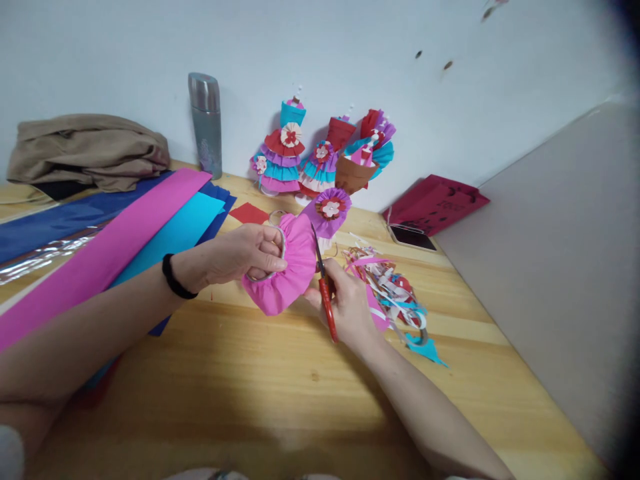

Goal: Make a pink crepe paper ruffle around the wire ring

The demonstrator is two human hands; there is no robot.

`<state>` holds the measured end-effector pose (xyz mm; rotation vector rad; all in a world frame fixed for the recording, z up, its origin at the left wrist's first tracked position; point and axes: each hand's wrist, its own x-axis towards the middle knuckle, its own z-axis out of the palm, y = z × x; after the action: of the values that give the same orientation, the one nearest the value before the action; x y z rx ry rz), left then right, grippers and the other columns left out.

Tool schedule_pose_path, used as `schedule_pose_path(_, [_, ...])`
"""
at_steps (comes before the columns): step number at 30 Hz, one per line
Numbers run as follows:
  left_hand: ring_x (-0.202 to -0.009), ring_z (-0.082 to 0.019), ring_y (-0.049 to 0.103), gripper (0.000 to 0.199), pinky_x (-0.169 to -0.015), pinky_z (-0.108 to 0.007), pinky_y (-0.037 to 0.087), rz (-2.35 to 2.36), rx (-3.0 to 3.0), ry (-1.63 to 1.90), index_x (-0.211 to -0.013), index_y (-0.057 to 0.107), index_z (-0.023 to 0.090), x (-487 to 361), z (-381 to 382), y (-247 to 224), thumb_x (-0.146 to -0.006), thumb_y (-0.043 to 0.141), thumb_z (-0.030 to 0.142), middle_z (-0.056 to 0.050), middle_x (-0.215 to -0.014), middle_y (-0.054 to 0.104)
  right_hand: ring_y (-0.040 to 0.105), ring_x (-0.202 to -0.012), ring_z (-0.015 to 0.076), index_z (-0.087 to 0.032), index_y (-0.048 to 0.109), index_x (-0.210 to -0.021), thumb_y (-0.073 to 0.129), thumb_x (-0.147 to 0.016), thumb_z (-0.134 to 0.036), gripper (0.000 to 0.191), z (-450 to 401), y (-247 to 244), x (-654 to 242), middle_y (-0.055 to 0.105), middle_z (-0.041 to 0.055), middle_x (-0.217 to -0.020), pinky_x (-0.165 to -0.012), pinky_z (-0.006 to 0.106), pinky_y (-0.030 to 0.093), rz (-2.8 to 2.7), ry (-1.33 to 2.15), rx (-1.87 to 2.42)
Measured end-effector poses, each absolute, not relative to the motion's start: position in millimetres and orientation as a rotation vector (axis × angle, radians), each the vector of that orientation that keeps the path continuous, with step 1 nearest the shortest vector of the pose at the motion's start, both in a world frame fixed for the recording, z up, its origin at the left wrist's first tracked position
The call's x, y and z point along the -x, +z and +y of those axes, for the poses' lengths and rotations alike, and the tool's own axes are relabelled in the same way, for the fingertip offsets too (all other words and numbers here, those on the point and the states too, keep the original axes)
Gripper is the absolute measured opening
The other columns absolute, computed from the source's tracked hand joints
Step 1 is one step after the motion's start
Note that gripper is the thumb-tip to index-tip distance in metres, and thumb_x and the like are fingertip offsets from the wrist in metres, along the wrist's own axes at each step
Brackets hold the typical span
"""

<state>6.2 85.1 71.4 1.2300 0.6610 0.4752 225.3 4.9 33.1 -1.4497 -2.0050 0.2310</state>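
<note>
My left hand [255,252] pinches the gathered inner edge of a pink crepe paper ruffle [284,290], its fingers partly inside the ring. The ruffle is held up above the wooden table [280,400]. In my right hand [350,303] is a pair of scissors [327,303] with red handles and dark blades pointing up, close to the ruffle's right edge. Whether the blades touch the paper I cannot tell. Just behind stands a small paper dress [327,220] with a brown top and a purple skirt bearing a flower.
Paper dresses [285,163] stand by the wall. Paper scraps [400,293] lie right, near a phone [413,237] and a dark pink bag [440,203]. Pink crepe paper [145,233] and blue sheets [170,237] lie left, with a flask [206,127] and brown cloth [90,150] behind.
</note>
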Motion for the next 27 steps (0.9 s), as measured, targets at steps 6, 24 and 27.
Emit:
schedule_pose_path(6, [-0.046, -0.002, 0.041, 0.027, -0.043, -0.014, 0.031, 0.669, -1.253, 0.473, -0.077, 0.046, 0.016, -5.7, 84.0, 72.8, -0.072, 0.072, 0.015, 0.007, -0.060, 0.049, 0.041, -0.048, 0.0135, -0.020, 0.055, -0.085, 0.052, -0.090, -0.065, 0.046, 5.4, 32.1, -225.3, 0.045, -0.0045, -0.055, -0.049, 0.025, 0.027, -1.954, 0.257, 1.382])
schedule_pose_path(24, [-0.045, -0.002, 0.038, 0.030, -0.043, -0.014, 0.028, 0.648, -1.317, 0.544, -0.073, 0.043, 0.018, -8.7, 80.4, 77.0, -0.066, 0.072, 0.011, 0.009, -0.055, 0.047, 0.052, -0.063, 0.0184, -0.020, 0.053, -0.097, 0.048, -0.091, -0.058, 0.039, 4.5, 38.2, -224.9, 0.054, -0.0006, -0.069, -0.061, 0.030, 0.038, -1.918, 0.497, 1.339])
schedule_pose_path(27, [-0.046, -0.002, 0.039, 0.027, -0.044, -0.013, 0.028, 0.651, -1.337, 0.533, -0.073, 0.045, 0.017, -9.0, 80.3, 76.7, -0.068, 0.071, 0.012, 0.008, -0.055, 0.048, 0.053, -0.064, 0.0189, -0.020, 0.053, -0.096, 0.047, -0.092, -0.059, 0.039, 5.1, 37.5, -225.0, 0.055, 0.0001, -0.069, -0.061, 0.030, 0.038, -1.937, 0.476, 1.326])
